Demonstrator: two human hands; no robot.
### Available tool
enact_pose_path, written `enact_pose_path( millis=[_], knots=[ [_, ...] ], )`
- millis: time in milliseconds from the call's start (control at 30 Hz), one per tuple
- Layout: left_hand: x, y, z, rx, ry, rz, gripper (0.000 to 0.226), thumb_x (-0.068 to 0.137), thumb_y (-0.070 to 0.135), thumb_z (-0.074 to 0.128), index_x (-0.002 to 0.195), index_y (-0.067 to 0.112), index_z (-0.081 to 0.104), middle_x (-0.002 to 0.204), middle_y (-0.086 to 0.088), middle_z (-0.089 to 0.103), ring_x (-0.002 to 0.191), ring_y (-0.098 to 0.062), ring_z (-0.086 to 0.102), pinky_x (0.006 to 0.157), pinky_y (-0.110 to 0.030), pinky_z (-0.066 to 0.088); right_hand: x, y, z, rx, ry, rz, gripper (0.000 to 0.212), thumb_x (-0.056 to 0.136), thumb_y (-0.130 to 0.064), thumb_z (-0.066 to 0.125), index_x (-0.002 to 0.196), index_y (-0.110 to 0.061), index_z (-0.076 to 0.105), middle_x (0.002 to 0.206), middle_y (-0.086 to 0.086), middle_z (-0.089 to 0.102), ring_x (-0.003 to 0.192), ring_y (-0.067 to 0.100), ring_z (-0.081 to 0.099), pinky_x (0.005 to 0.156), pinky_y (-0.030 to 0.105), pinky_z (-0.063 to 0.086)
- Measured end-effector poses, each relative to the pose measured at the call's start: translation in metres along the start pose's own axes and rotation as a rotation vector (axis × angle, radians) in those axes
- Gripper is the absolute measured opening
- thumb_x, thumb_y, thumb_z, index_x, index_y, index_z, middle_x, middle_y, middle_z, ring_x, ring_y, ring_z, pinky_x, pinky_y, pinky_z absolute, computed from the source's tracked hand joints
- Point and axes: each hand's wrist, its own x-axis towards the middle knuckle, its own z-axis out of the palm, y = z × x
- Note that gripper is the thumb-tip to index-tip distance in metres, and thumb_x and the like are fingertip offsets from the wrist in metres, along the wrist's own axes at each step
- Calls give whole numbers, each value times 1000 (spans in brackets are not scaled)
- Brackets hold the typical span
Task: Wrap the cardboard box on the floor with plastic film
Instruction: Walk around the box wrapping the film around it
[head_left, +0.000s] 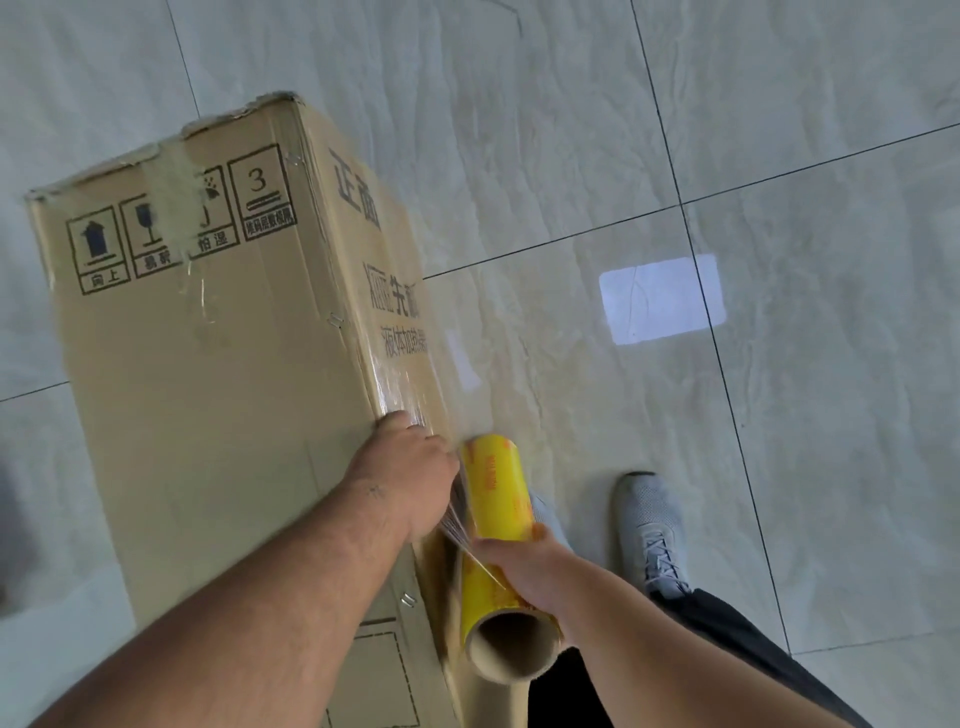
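Observation:
A tall brown cardboard box (208, 364) with black printed symbols stands on the tiled floor at the left. My left hand (410, 467) presses the loose end of clear plastic film (410, 395) flat against the box's right top edge. Just to its right, my right hand (524, 566) grips a yellow roll of film (493, 488) on a cardboard core, held lengthways beside the box. Creased film stretches from the roll to under my left hand. Some film clings to the box's right face.
Glossy beige floor tiles (675, 130) with dark grout lines spread to the right and behind the box. My grey shoe (652, 530) and dark trouser leg (737, 649) are at the lower right. A bright window reflection (662, 299) lies on the floor.

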Motion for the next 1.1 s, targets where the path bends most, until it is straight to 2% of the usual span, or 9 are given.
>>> enact_pose_path(
  millis=[133, 233, 333, 500, 567, 667, 800, 967, 1100],
  knots=[
    [-8, 9, 8, -72, 44, -48, 34, 97, 19, 45, 128, 23, 60, 132, 0, 62, 132, -24, 52, 122, -47, 19, -1, 10, -4, -8, 12, 32, 127, 52, -76, 79, 158, -22, 37, 138, 13, 60, 121, 35, 65, 112, 43, 50],
    [-5, 22, 15, -52, 16, -95, 40, 106, 40, 37, 136, 22, 57, 139, -5, 60, 136, -30, 48, 125, -55, 6, 3, 7, 17, -22, 10, 36, 120, 86, -63, 78, 170, -13, 8, 159, 18, 45, 142, 34, 51, 109, 32, 42],
    [3, 27, 26, 131, -65, -142, 58, 104, 58, 34, 146, 23, 55, 149, -13, 50, 140, -37, 40, 123, -64, 0, 11, -2, 34, -133, -23, -46, 131, 91, -75, 63, 167, -7, -19, 167, 17, 34, 154, 33, 37, 127, 39, 30],
    [12, 33, 49, 238, -44, -8, 51, 104, 37, 42, 149, 17, 53, 153, -12, 44, 141, -32, 40, 125, -55, 14, 5, -3, 23, -55, -30, -13, 114, 95, -76, 56, 172, -15, -4, 170, 20, 33, 153, 39, 39, 127, 47, 32],
    [13, 33, 50, 232, -71, 11, 53, 104, 33, 40, 154, 15, 44, 158, -13, 43, 146, -33, 38, 124, -52, 18, 2, 11, 16, 74, -61, 23, 101, 92, -78, 57, 169, -28, 17, 154, 20, 53, 134, 42, 61, 116, 58, 48],
    [12, 37, 48, 226, -98, 15, 51, 107, 38, 34, 155, 20, 40, 159, -14, 45, 148, -33, 38, 122, -52, 19, -1, 38, 16, 520, -201, 95, 89, 78, -70, 82, 142, -15, 53, 111, 22, 80, 94, 40, 82, 94, 62, 63],
    [4, 45, 49, 299, -156, 7, 55, 111, 51, 21, 155, 26, 42, 162, -17, 40, 152, -38, 31, 122, -58, 14, 4, 47, 29, 701, -263, 60, 83, 77, -64, 87, 137, -15, 58, 106, 22, 82, 93, 39, 82, 98, 58, 62],
    [-2, 51, 47, 274, -179, 7, 57, 109, 54, 20, 149, 28, 52, 159, -16, 44, 148, -36, 36, 121, -59, 13, 7, 60, 26, 119, 2, -16, 133, 61, -78, 78, 169, -41, 9, 144, 13, 57, 119, 36, 67, 104, 46, 58],
    [-5, 63, 48, 291, -220, -4, 62, 108, 58, 16, 156, 31, 44, 164, -19, 36, 150, -37, 31, 120, -61, 11, 8, 73, 19, -121, 45, 34, 140, 70, -84, 70, 169, -38, -17, 161, 13, 44, 136, 37, 55, 114, 44, 48]
  ],
)
